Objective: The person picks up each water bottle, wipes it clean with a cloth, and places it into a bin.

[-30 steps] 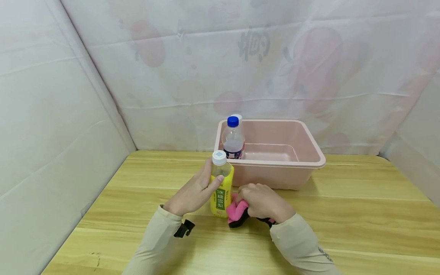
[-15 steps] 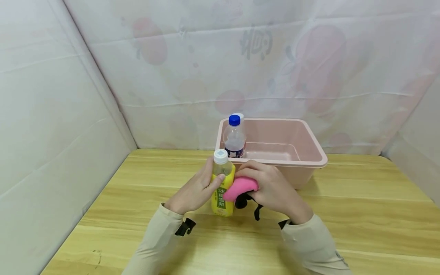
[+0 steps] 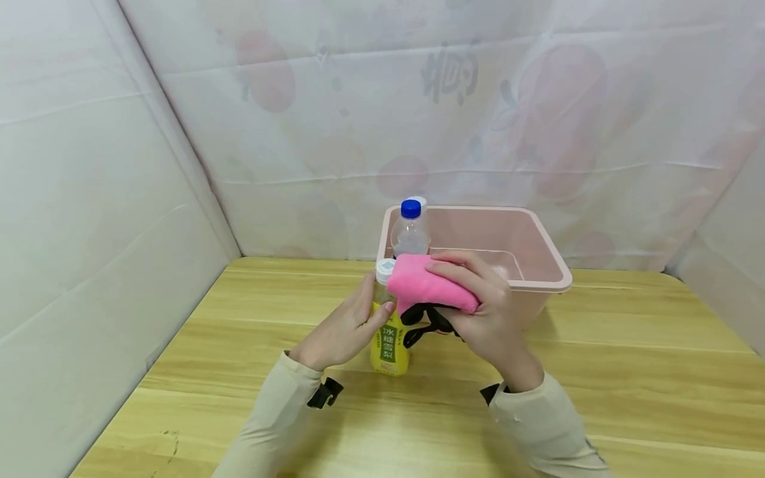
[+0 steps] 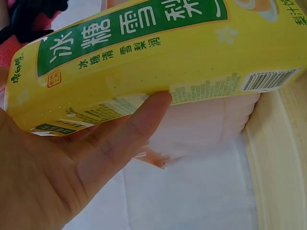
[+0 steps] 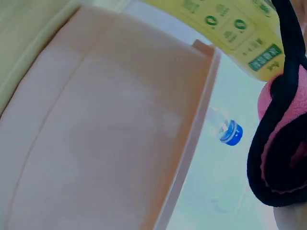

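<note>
A yellow-labelled drink bottle with a white cap stands upright on the table. My left hand grips its upper part from the left; in the left wrist view the thumb lies along the yellow label. Folded in my right hand is a pink cloth with black edging. It covers part of the bottle's neck beside the cap, though whether it touches there is hard to tell. Black edging of the cloth fills the right side of the right wrist view.
Just behind the hands sits a pink plastic basin. A bottle with a blue cap stands at its left end, and a white cap shows behind that one. Pale printed fabric walls in the wooden table at the back and sides.
My right hand has lifted the pink cloth from low beside the yellow bottle, up along its side to neck height. The left hand keeps its hold on the bottle.
</note>
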